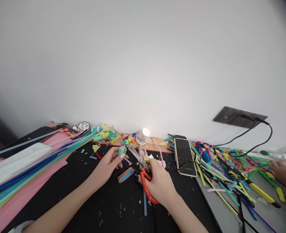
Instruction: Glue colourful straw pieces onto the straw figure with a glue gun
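My left hand (109, 161) pinches a small piece of fuzzy pipe cleaner (122, 151), mostly mint green, between thumb and fingertips. Around the orange handles of a pair of scissors (144, 181) my right hand (159, 181) is closed. The scissor blades point up and left, toward the left hand, and look parted, not touching the green piece. Below, between the hands, lies a short bundle of blue and orange pipe cleaners (126, 175) on the black mat (104, 197). Just behind the scissors sits a pale pink crumpled bit, partly hidden.
A white paper cup (143, 136) stands by the wall. To the right lie a phone (185, 157), many loose pipe cleaners and yellow-black pliers (259, 191). Another person's hand (282, 171) is at the far right, near a plastic bottle (276, 155). Long strips (43, 165) cover pink paper at left.
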Motion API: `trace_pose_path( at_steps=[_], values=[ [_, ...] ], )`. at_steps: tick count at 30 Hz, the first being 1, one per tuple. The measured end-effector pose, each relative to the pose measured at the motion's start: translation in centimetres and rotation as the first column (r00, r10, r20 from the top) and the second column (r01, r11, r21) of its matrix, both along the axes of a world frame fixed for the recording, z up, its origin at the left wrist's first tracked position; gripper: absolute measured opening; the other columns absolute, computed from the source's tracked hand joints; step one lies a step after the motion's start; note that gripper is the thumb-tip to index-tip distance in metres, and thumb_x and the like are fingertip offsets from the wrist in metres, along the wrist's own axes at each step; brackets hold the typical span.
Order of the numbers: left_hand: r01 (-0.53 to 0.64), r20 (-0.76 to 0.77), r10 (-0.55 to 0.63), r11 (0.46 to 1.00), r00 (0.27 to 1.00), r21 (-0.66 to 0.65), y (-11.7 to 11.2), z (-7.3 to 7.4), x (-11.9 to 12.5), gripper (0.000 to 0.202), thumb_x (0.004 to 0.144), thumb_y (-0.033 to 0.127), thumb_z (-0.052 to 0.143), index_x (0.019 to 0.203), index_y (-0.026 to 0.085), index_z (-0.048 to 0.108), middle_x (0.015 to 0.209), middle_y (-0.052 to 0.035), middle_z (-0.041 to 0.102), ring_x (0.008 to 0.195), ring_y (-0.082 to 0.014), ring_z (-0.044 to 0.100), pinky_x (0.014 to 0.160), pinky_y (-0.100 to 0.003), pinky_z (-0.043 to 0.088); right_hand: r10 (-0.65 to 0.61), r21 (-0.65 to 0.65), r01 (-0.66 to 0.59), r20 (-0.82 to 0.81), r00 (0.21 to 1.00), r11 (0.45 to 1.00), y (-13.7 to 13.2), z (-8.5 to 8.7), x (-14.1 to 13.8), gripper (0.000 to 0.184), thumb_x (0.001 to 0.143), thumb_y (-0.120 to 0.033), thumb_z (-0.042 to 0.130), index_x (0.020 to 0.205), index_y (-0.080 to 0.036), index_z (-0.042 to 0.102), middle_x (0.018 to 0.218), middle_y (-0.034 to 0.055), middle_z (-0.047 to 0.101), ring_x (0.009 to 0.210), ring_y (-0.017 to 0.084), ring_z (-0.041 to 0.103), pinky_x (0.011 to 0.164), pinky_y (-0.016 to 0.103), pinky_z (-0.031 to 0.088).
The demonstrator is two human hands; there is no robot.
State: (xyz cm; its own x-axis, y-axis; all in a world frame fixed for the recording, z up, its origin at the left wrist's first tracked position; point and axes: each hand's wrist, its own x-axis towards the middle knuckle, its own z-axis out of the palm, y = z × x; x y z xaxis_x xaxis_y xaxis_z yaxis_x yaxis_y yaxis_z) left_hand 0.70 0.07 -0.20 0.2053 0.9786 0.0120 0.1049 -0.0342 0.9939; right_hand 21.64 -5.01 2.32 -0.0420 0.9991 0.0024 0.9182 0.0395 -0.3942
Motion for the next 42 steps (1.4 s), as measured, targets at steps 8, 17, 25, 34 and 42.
trace_pose_path(
  at_steps=[8, 17, 25, 34, 42],
  values=[
    [-0.043, 0.015, 0.045, 0.996, 0.999, -0.082, -0.5, 0.7, 0.3, 0.041, 0.081, 0.055, 0.065, 0.102, 0.022, 0.052, 0.080, 0.0019, 0.063, 0.072, -0.0199, 0.063, 0.067, -0.033, 0.050, 0.001, -0.011, -0.001, 0.003, 1.000, 1.000, 0.0, 0.0, 0.0, 0.020, 0.084, -0.034, 0.067, 0.093, -0.021, 0.054, 0.095, 0.0032, 0.065, 0.082, 0.023, 0.062, 0.061, 0.028, 0.029],
    [-0.047, -0.006, 0.047, 0.996, 0.999, -0.073, -0.1, -0.2, -0.4, 0.039, 0.084, 0.046, 0.063, 0.115, 0.023, 0.060, 0.082, 0.0014, 0.061, 0.073, -0.0190, 0.057, 0.069, -0.030, 0.047, 0.000, -0.006, 0.000, 0.010, 1.000, 1.000, 0.2, -0.1, 0.1, 0.017, 0.082, -0.029, 0.066, 0.092, -0.022, 0.054, 0.093, 0.0029, 0.064, 0.084, 0.023, 0.061, 0.062, 0.027, 0.031],
    [0.036, -0.160, -0.029, 0.999, 0.987, 0.039, 0.2, 0.0, -0.4, 0.033, 0.078, 0.050, 0.071, 0.066, 0.022, 0.058, 0.082, -0.0043, 0.069, 0.079, -0.0243, 0.063, 0.074, -0.035, 0.050, 0.003, 0.000, -0.003, 0.016, 1.000, 1.000, 0.3, -0.2, 0.1, 0.016, 0.082, -0.029, 0.066, 0.092, -0.022, 0.056, 0.092, 0.0029, 0.065, 0.082, 0.022, 0.061, 0.062, 0.027, 0.032],
    [0.034, -0.147, -0.026, 0.998, 0.989, 0.052, -0.4, 0.1, -0.3, 0.045, 0.089, 0.059, 0.056, 0.066, 0.021, 0.061, 0.065, 0.0002, 0.056, 0.060, -0.0184, 0.054, 0.063, -0.032, 0.043, 0.011, -0.012, -0.011, 0.018, 1.000, 1.000, 0.3, -0.3, 0.2, 0.017, 0.082, -0.030, 0.066, 0.092, -0.023, 0.054, 0.094, 0.0039, 0.065, 0.085, 0.024, 0.060, 0.063, 0.027, 0.032],
    [0.018, -0.129, -0.016, 1.000, 0.991, 0.017, -0.4, -0.1, -0.4, 0.051, 0.090, 0.063, 0.052, 0.063, 0.021, 0.061, 0.054, 0.0029, 0.046, 0.054, -0.0171, 0.047, 0.059, -0.031, 0.039, 0.009, -0.017, -0.008, 0.016, 1.000, 1.000, 0.3, -0.2, 0.1, 0.016, 0.083, -0.031, 0.064, 0.088, -0.023, 0.051, 0.092, 0.0039, 0.064, 0.083, 0.024, 0.059, 0.063, 0.027, 0.031]
  ],
)
